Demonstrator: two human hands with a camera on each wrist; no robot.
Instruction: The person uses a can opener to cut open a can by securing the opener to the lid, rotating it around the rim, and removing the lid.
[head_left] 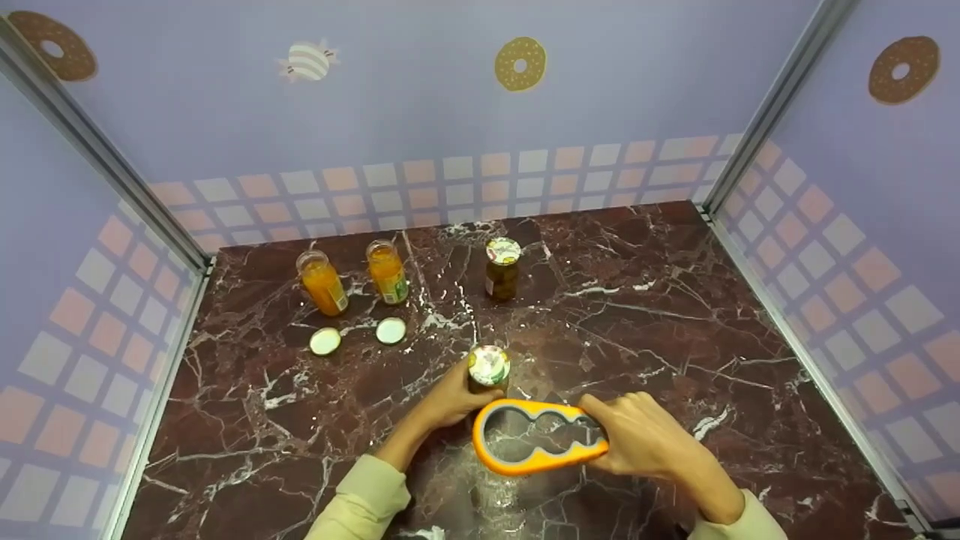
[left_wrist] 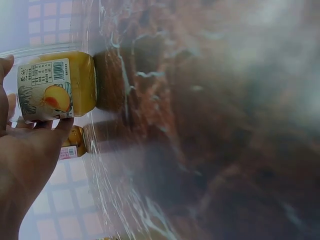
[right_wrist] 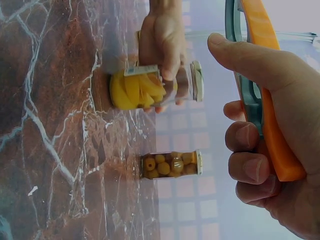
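Note:
My left hand [head_left: 450,397] grips a glass jar of yellow fruit pieces [right_wrist: 137,90], which stands upright on the table with its patterned lid [head_left: 489,365] on. In the left wrist view, the jar's label [left_wrist: 46,90] with a peach picture faces the camera. To the right of this jar, my right hand [head_left: 641,435] holds an orange and grey jar opener [head_left: 540,466] with several scalloped notches by its narrow end. The opener is raised above the table, its wide loop towards the jar and apart from the lid in the right wrist view.
Farther back stands a lidded jar of round olive-like fruit [right_wrist: 170,165]. At the back left are two lidless jars of orange contents, one at the left [head_left: 324,285] and one beside it [head_left: 388,276]. Two loose lids [head_left: 325,341] lie before them. Patterned walls [head_left: 420,97] enclose the marble-look table [head_left: 675,322].

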